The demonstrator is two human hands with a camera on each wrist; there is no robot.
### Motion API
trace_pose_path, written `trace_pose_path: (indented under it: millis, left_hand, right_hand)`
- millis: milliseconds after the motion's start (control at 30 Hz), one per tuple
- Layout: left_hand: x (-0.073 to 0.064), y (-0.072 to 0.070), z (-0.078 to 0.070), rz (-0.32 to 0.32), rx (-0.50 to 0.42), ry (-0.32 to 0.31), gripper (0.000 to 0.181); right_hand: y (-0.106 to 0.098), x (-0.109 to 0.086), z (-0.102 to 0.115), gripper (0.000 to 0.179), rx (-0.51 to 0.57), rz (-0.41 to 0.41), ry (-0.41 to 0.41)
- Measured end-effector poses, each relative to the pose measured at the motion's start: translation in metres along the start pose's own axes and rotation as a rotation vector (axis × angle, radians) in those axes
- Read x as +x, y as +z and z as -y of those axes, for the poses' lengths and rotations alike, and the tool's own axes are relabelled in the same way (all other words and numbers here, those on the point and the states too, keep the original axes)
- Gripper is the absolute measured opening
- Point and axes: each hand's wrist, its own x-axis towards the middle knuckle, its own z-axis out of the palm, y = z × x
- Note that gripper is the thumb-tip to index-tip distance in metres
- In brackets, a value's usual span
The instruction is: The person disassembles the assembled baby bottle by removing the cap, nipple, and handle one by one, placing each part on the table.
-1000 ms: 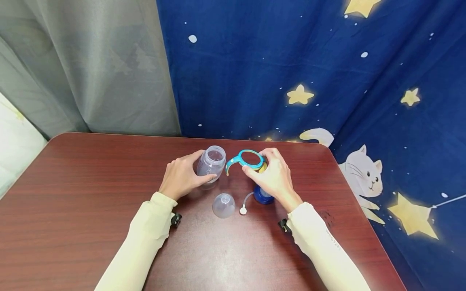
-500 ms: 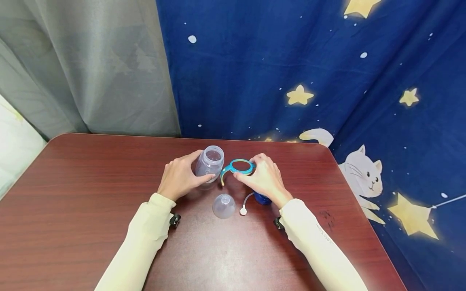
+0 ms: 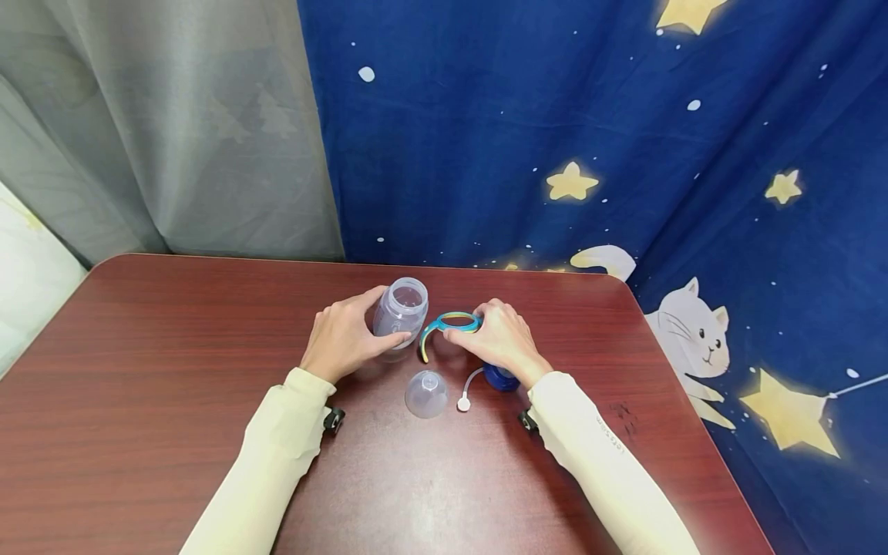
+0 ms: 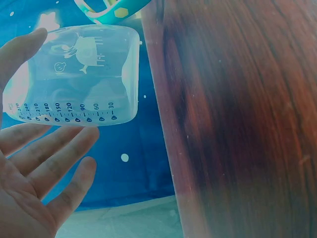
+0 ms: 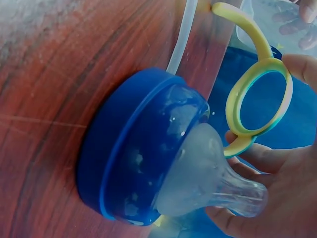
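My left hand grips a clear baby bottle between thumb and fingers. The bottle is uncapped and stands with its mouth upward; in the left wrist view its side shows a printed scale. Just right of it, my right hand pinches a teal and yellow bottle handle ring, one curved arm pointing toward the bottle. Whether that arm touches the table cannot be told. Under my right wrist sits a blue collar with a clear nipple, partly hidden in the head view.
A clear dome cap lies on the brown table in front of the bottle. Beside it, a thin straw with a white weighted end runs from the blue collar. Grey and blue curtains hang behind the table's back edge.
My right hand has moved left and lower, bringing the handle ring down beside the bottle and tilting it flatter to view. The left hand and bottle stay almost still.
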Motion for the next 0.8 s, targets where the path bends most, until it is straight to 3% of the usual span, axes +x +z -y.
trace_pose_path:
  millis: [233, 800]
  left_hand:
    - [0.0, 0.0, 0.0, -0.005, 0.006, 0.003, 0.069]
    - [-0.001, -0.002, -0.001, -0.001, 0.003, 0.01, 0.069]
  right_hand:
    - [0.001, 0.007, 0.001, 0.061, -0.005, 0.043, 0.046]
    - [0.006, 0.014, 0.001, 0.054, -0.018, 0.078, 0.029]
